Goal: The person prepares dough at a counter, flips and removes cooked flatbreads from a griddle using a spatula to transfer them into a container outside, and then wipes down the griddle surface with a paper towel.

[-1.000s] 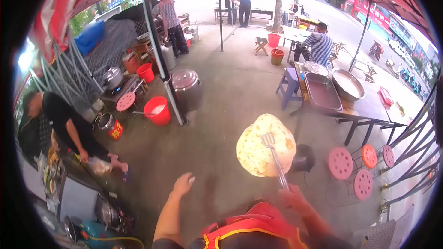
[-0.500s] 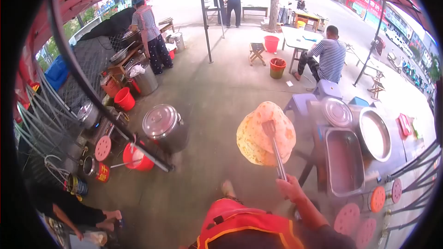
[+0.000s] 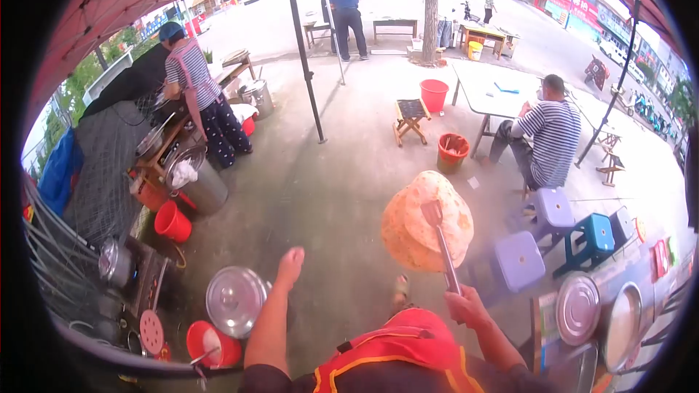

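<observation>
Grey floor (image 3: 342, 196) lies under the person (image 3: 389, 353). At two o'clock I see the right hand (image 3: 467, 307) grip a spatula (image 3: 433, 212). At twelve, bread (image 3: 408, 233) meets its tip. At ten, the left hand (image 3: 290, 265) is loose, empty.

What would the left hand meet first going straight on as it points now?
Nothing close: the left hand has open floor ahead. Farther on, the dark pole stands near that line and could be first, though depth is unclear.

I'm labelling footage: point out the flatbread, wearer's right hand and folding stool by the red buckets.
Flatbread (image 3: 415, 228), head view: flat face.
Wearer's right hand (image 3: 468, 307), head view: middle.
Folding stool (image 3: 413, 109), head view: seat.
</observation>
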`<control>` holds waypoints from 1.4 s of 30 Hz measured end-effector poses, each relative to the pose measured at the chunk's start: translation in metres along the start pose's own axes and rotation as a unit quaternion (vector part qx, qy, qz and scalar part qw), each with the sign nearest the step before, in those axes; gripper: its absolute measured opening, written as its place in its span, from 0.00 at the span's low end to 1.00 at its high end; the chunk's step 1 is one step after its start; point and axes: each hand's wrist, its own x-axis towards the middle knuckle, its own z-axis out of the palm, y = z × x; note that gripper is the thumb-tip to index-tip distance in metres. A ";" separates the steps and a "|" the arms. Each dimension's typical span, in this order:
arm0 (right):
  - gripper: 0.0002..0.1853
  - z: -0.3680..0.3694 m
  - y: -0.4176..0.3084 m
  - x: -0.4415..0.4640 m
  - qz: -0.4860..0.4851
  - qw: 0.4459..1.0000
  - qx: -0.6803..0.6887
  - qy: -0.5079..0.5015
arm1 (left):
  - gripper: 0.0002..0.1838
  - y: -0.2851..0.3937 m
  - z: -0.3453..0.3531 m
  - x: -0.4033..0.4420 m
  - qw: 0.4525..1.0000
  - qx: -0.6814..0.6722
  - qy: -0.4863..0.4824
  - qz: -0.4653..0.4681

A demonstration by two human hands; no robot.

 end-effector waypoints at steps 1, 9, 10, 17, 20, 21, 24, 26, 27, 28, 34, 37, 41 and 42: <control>0.08 -0.004 -0.011 0.037 -0.004 1.000 -0.014 0.004 | 0.19 0.036 0.005 0.043 0.995 0.022 0.019 0.091; 0.08 -0.016 -0.157 0.345 0.031 0.999 -0.005 -0.020 | 0.22 -0.019 0.044 0.215 0.984 0.132 -0.044 -0.111; 0.08 -0.015 -0.176 0.384 0.034 0.999 0.007 -0.022 | 0.21 -0.080 0.045 0.216 0.962 0.222 -0.118 -0.106; 0.08 -0.010 -0.279 0.653 0.027 0.995 0.089 -0.023 | 0.18 -0.151 0.055 0.325 0.848 0.227 -0.190 -0.440; 0.07 0.001 -0.330 0.763 -0.005 0.998 0.062 0.012 | 0.19 -0.132 0.066 0.487 0.873 0.240 -0.167 -0.391; 0.07 0.001 -0.357 0.793 0.000 0.998 0.052 0.022 | 0.20 -0.123 0.067 0.555 0.888 0.252 -0.157 -0.351; 0.07 -0.006 -0.414 0.870 0.013 0.997 0.080 0.018 | 0.21 -0.024 0.081 0.820 0.897 0.395 -0.190 -0.056; 0.07 -0.009 -0.444 0.938 0.010 0.995 0.095 0.025 | 0.27 0.131 0.111 0.976 0.979 0.110 -0.022 -0.172; 0.07 -0.016 -0.454 0.973 0.005 0.994 0.104 0.026 | 0.24 0.231 0.117 1.024 0.990 0.014 -0.027 -0.140; 0.07 -0.024 -0.464 1.007 0.001 0.994 0.110 0.027 | 0.22 0.228 0.137 1.109 0.997 0.007 -0.059 -0.050; 0.07 -0.066 -0.559 1.214 -0.017 0.999 0.002 0.043 | 0.22 0.360 0.205 1.313 0.992 0.010 -0.069 0.108; 0.07 -0.073 -0.615 1.300 0.002 0.999 0.018 0.029 | 0.24 0.264 0.220 1.347 0.984 0.145 -0.104 -0.012; 0.07 -0.095 -0.678 1.451 0.011 0.998 0.055 0.027 | 0.29 0.110 0.226 1.372 0.923 0.223 -0.206 -0.236; 0.07 -0.100 -0.697 1.483 0.009 0.998 0.048 0.025 | 0.29 0.093 0.227 1.373 0.891 0.228 -0.211 -0.332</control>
